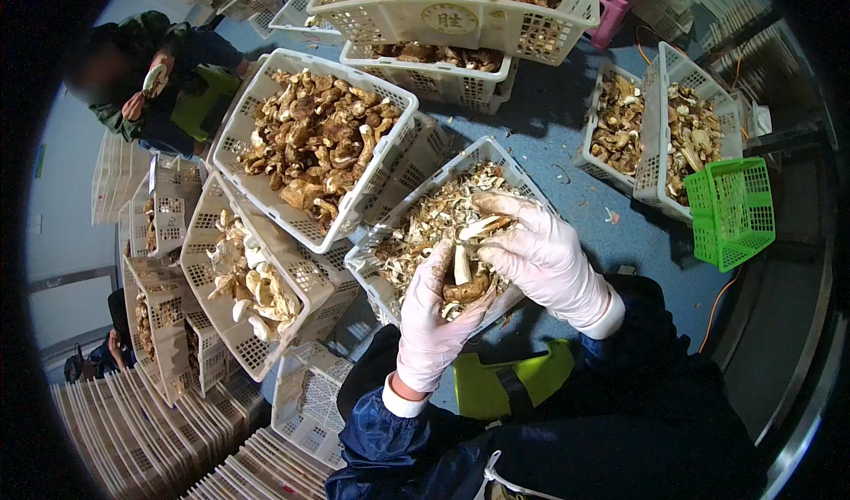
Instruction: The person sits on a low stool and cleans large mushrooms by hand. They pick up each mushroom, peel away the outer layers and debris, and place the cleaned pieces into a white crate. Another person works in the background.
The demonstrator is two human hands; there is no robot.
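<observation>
Both my hands wear soiled white gloves, above a white plastic crate (531, 185) full of mushroom trimmings (425, 224). My left hand (431, 327) holds a mushroom (463, 268) with a pale, trimmed-looking stem pointing up and a brown cap low by the palm. Between the fingers of my right hand (541, 258) is a pale, brown-edged piece (486, 226), close above the stem. Whether that piece is mushroom or a small blade I cannot tell; the fingers hide part of it.
A crate of brown mushrooms (319, 141) stands beyond on the left, beside a crate of paler trimmed mushrooms (255, 274). Stacked mushroom crates (451, 29) rise ahead. At right are more crates (654, 128), a green basket (730, 214) and an orange cable (720, 307). A person (159, 82) sits far left.
</observation>
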